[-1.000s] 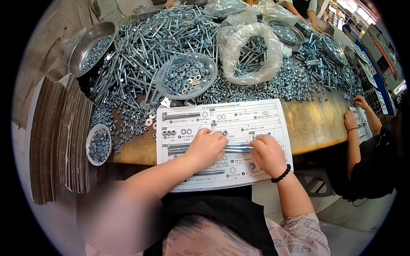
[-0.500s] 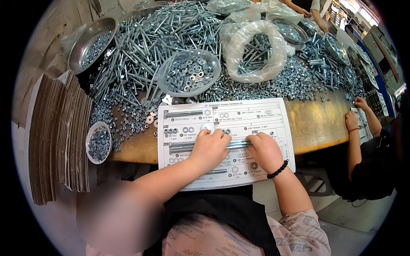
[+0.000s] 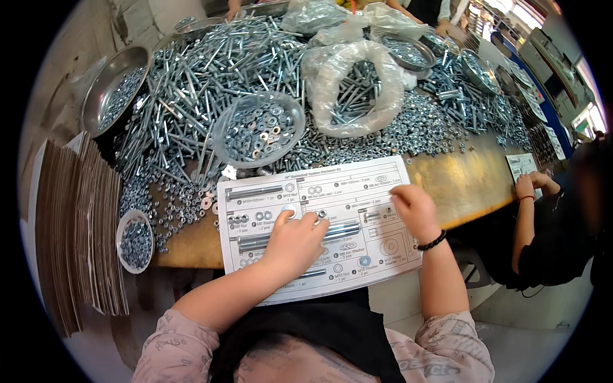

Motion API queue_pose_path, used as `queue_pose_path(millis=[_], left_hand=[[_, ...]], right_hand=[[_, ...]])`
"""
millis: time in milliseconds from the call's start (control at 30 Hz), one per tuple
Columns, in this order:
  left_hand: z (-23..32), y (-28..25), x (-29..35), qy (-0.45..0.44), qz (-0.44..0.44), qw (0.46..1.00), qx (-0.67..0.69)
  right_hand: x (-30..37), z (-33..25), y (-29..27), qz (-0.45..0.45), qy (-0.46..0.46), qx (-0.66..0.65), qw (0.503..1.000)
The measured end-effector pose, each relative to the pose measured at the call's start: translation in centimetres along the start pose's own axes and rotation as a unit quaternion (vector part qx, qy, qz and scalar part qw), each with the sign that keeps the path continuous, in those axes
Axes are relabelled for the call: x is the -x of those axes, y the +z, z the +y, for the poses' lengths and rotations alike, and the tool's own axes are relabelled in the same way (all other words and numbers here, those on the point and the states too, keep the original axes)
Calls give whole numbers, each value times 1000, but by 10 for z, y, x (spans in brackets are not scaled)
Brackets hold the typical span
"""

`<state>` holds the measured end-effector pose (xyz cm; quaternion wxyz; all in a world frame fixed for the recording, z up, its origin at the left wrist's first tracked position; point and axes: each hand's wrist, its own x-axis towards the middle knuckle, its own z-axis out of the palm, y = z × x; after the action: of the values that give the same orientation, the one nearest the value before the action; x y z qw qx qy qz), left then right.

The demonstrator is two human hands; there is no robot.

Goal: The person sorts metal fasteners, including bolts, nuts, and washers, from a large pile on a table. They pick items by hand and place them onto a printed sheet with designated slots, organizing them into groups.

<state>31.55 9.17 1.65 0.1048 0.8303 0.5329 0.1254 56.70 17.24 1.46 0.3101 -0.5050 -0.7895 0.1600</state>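
A printed parts sheet (image 3: 377, 281) on a stack of paper lies before me, with diagrams of hardware. Long silvery bolts (image 3: 255, 243) rest across its middle, partly hidden beneath my left hand (image 3: 297, 242). That hand lies palm down over them, fingers spread, its fingertips near a washer (image 3: 288, 209) and some small nuts (image 3: 321, 214). My right hand (image 3: 416, 214), with a black bead bracelet at the wrist, hovers over the sheet's right edge, apart from the bolts. Its thumb and forefinger look slightly apart, with nothing visible between them. Another washer (image 3: 364, 261) sits lower on the sheet.
Behind the sheet rise heaps of bolts (image 3: 191, 89) and nuts (image 3: 428, 121). A plastic bowl of washers (image 3: 220, 143) and a clear bag of bolts (image 3: 325, 118) stand among them. Left are a white nut bowl (image 3: 151, 255) and stacked cardboard (image 3: 57, 236). A co-worker's hands (image 3: 533, 184) are at right.
My right hand has let go of the bolts' end and lifted up and away to the right. My left hand stays over the bolts. The whole view has shifted slightly.
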Motion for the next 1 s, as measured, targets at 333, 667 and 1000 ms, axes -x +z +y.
queue_pose_path(millis=[333,667,1000], left_hand=[[-48,-26,33,-56,130,985,98],[-93,-19,66,-188,186,953,146],[-118,-21,84,-215,256,932,141]], right_hand=[[-61,140,-7,28,141,170,975],[-90,123,18,5,224,268,937],[-96,137,14,51,207,250,945]])
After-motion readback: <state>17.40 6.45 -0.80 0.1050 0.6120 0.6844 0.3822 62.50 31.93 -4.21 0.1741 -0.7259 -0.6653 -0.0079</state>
